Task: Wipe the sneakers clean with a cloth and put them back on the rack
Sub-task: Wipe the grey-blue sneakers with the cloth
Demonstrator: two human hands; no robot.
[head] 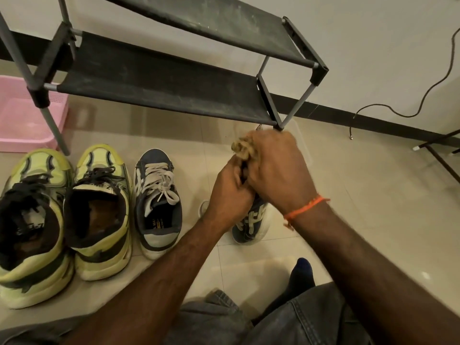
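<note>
- Grey denim legs [311, 317] at the bottom edge; a dark blue sock [302, 268] rests on the tiled floor [361, 220] just ahead of them.
- Both forearms reach forward; an orange thread band [307, 206] circles the right wrist.
- Blue-and-white sneaker [251, 224] sits under both hands, mostly hidden by them; only its lower part with white stripes shows.
- Left hand [230, 192]: fingers closed around that sneaker, pressed against the right hand.
- Right hand [273, 168]: fist clamped on a crumpled tan cloth [242, 148], which bulges out above the knuckles.
- Matching blue sneaker [158, 202] with white laces stands on the floor to the left, toe pointing away from the camera.
- Two yellow-green sneakers [74, 212] with black laces stand side by side further left, touching each other.
- Black shoe rack [161, 85] behind the shoes, both fabric shelves dusty.
- Pink tray [22, 120] on the floor, far left, behind a rack leg.
- Black cable [420, 103] hangs along the white wall, far right.
</note>
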